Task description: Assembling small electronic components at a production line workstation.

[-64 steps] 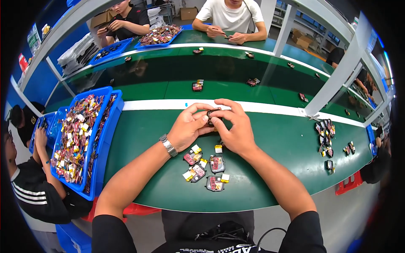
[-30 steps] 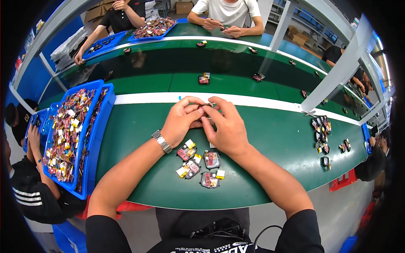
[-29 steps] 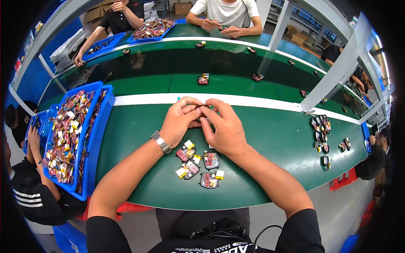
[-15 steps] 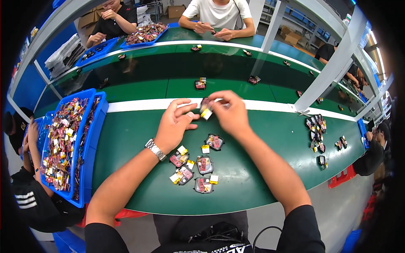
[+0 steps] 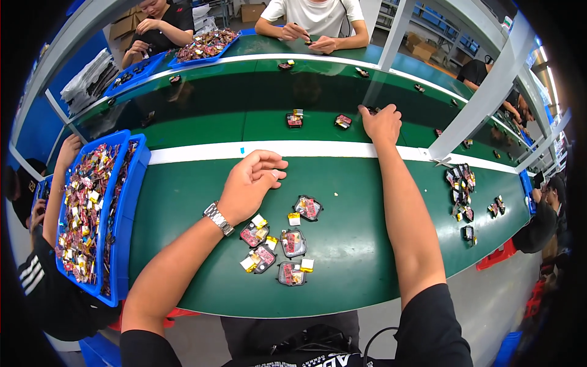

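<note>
My right hand point(image 5: 382, 123) reaches over the green belt, its fingertips closed around a small black-cased circuit-board unit point(image 5: 372, 111) that they mostly cover. Just left of it on the belt lies another such unit point(image 5: 343, 121), with one more point(image 5: 295, 118) farther left. My left hand point(image 5: 251, 183) hovers over the near worktop, fingers loosely bent and thumb apart, holding nothing. Below it lie several black open cases with red boards and white-and-yellow battery pouches, among them a unit point(image 5: 308, 208) near the fingers and a unit point(image 5: 292, 273) closest to me.
Blue trays point(image 5: 139, 183) full of reddish parts stand at the left. A white rail point(image 5: 306, 148) separates worktop and belt. More units point(image 5: 460, 186) are piled at the right near a grey post point(image 5: 477, 92). Co-workers sit across the belt and at both sides.
My right hand has moved away from my left, forward and right onto the belt. The unit it held is out of its grasp; an additional unit now lies on the belt. My left hand stays nearly in place.
</note>
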A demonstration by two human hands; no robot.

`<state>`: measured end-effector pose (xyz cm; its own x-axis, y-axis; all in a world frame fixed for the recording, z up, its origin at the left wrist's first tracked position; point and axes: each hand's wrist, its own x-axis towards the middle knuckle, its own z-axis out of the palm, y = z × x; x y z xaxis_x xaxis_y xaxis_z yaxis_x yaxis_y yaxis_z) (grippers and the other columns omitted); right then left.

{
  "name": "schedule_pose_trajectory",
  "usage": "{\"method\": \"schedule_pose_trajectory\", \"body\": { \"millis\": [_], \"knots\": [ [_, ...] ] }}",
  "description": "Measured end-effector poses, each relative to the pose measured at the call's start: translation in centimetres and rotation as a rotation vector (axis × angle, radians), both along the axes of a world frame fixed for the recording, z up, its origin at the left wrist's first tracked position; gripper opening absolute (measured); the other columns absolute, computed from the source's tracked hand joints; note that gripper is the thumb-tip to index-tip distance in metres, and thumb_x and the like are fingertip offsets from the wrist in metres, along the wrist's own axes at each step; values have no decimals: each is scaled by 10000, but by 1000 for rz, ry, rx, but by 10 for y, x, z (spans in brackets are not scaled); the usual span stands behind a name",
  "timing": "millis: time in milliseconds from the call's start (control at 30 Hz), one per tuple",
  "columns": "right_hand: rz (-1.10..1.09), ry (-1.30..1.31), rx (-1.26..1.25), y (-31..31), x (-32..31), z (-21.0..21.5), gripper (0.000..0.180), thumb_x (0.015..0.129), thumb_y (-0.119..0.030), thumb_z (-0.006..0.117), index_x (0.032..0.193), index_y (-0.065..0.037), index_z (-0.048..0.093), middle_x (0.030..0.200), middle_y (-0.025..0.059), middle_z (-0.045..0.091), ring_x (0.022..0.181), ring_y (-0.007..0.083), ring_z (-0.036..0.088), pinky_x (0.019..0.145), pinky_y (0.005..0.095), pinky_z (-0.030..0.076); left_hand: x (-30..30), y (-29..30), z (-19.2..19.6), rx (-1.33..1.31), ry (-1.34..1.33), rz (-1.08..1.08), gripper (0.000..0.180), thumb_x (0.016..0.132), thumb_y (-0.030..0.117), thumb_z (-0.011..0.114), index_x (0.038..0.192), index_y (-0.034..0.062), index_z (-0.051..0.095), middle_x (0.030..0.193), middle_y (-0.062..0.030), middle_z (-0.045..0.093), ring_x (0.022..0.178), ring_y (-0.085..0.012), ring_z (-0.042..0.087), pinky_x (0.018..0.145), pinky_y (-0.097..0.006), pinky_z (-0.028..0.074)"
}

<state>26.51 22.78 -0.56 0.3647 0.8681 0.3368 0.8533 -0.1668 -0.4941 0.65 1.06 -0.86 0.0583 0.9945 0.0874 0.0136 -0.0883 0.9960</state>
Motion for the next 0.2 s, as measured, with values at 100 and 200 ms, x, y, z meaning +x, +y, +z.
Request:
{"method": "schedule_pose_trajectory", "body": {
  "millis": [100,200],
  "knots": [
    [11,-56,-58,18,8,-2,709,767,-451,773,1188,33,471,1220,269,542,1127,410,558,943,460,493,1,3,-2,11,-26,-26,256,951,48,546,1200,-8,526,1193,-158,629,1065,-214,641,879,-322,541],
    [18,-48,-96,27,15,-5,686,785,-438,762,1205,16,467,1245,269,538,1174,403,541,978,453,479,-2,4,-5,26,-18,-54,262,952,57,552,1206,-2,525,1197,-160,627,1065,-215,642,884,-329,540]
  ]
}}
